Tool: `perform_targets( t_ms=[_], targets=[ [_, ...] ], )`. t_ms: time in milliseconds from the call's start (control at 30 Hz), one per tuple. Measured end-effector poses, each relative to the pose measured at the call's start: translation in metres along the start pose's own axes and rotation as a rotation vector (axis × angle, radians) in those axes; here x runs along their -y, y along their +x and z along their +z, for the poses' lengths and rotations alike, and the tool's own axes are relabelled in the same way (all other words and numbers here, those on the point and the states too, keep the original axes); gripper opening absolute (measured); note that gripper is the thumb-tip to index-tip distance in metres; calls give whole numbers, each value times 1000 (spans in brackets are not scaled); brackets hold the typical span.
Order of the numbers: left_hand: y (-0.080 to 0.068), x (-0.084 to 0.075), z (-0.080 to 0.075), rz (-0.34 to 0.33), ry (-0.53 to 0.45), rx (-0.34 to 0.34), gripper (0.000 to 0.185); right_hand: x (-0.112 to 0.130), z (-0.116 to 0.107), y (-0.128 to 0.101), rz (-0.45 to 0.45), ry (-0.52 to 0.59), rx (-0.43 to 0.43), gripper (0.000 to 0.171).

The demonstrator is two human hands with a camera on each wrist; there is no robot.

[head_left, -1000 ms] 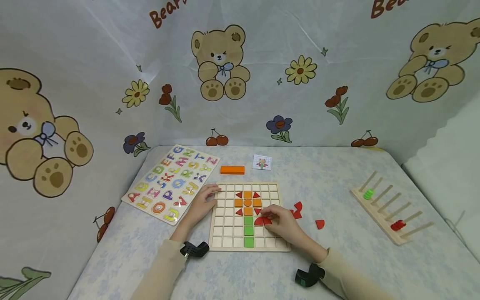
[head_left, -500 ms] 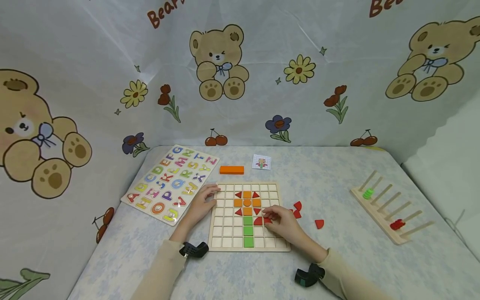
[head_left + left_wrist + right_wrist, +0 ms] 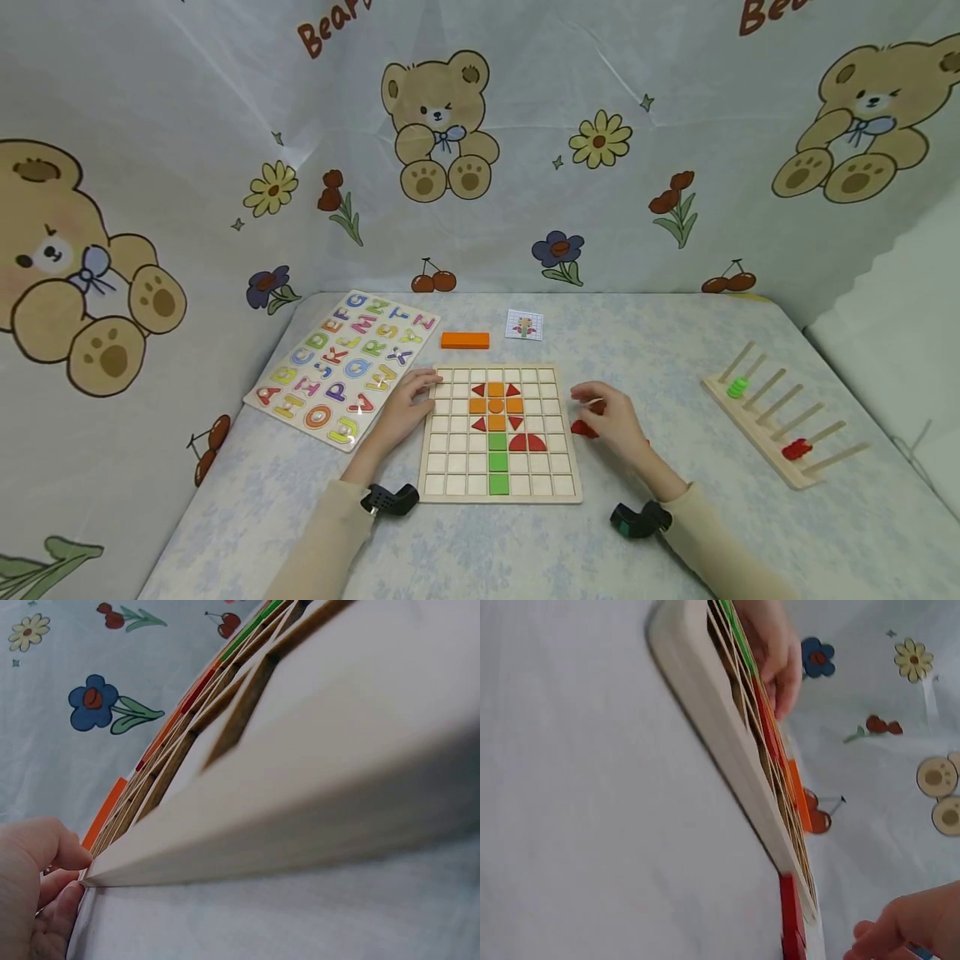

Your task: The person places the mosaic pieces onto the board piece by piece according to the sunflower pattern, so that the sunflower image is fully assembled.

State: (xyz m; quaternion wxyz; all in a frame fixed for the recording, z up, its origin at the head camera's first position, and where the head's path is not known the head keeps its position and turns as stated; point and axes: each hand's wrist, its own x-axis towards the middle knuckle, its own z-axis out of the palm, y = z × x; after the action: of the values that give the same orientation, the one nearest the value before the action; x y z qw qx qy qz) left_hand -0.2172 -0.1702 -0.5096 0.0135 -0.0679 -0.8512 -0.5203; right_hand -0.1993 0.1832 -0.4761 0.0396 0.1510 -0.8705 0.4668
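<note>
Wooden grid board [image 3: 457,467], red wedges [image 3: 583,428]

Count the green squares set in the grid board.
3 green squares sit in the grid board, stacked in one column: one right below the orange cross, one under it, one in the bottom row. None seems hidden; both hands are off that column.

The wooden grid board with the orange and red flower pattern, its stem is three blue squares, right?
Not quite. On the wooden grid board, the stem under the orange and red flower pattern is three green squares, not blue, as the head view shows.
</note>
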Motion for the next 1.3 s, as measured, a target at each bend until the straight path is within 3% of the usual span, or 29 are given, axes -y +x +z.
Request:
perform_targets(
  t_ms=[167,367,633,1300],
  targets=[
    [0,-2,-1,-3,3,2,38,-23,-26,10,63,-81,71,41],
    [0,-3,-3,2,-25,1,37,-37,-33,16,70,-107,186,52],
    [0,-4,0,-11,-9,-4,38,-35,-30,14,77,-96,164,48],
    [0,-3,-1,-4,5,3,39,-33,-24,8,-24,-61,200,40]
  ],
)
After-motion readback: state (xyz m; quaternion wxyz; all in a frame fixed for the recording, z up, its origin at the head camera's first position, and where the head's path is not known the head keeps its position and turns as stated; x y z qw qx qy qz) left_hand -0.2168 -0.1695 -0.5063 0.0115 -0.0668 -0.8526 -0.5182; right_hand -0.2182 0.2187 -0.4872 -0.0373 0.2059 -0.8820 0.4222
